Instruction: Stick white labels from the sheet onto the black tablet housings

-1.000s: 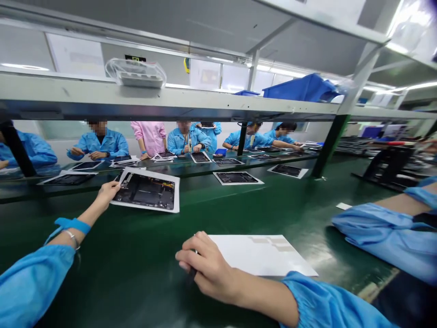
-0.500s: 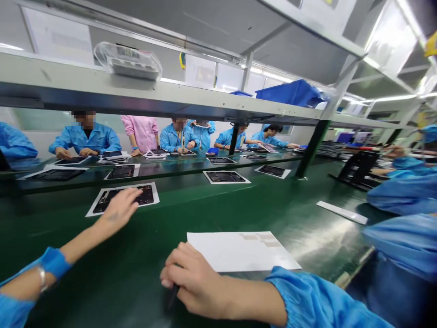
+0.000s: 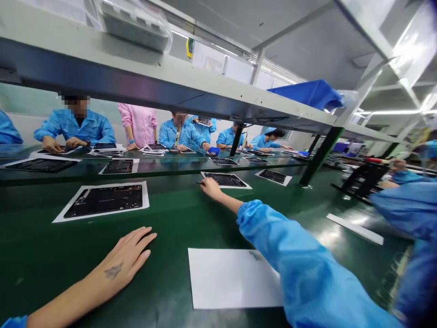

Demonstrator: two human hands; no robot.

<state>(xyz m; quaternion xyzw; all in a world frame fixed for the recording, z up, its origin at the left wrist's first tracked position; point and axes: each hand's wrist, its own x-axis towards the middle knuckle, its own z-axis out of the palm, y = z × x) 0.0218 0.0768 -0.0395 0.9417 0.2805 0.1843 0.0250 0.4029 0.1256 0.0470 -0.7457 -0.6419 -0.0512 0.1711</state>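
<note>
**Hands on green bench, right at panel sheet**

Your left hand [image 3: 125, 256] lies palm down on the green bench mat [image 3: 44, 282], open, fingers lightly spread, small tattoo on its back. It touches only the mat, near a blank white paper sheet [image 3: 232, 278].

Your right hand [image 3: 212, 188] reaches forward from a blue smock sleeve [image 3: 290, 255], fingers curled. Fingertips sit at the near edge of a white backing sheet [image 3: 244, 187] carrying a dark tablet back panel [image 3: 225, 179]. A thin dark tip [image 3: 199, 182] shows past the fingers. Can't tell what it is or if you're pinching it.

Larger panel on white backing [image 3: 104, 200] lies between your hands and the shelf rail, well left of your right hand. More panel sheets run along the bench and a far bench [image 3: 136, 165].

Overhead: grey steel shelf [image 3: 102, 75] with clear plastic box [image 3: 134, 25] and blue bin [image 3: 309, 93]. Co-workers in blue smocks [image 3: 77, 127] and one in pink [image 3: 137, 125] work across the line. Another person's blue sleeve [image 3: 404, 209] enters at right.

No readable text or brands.
</note>
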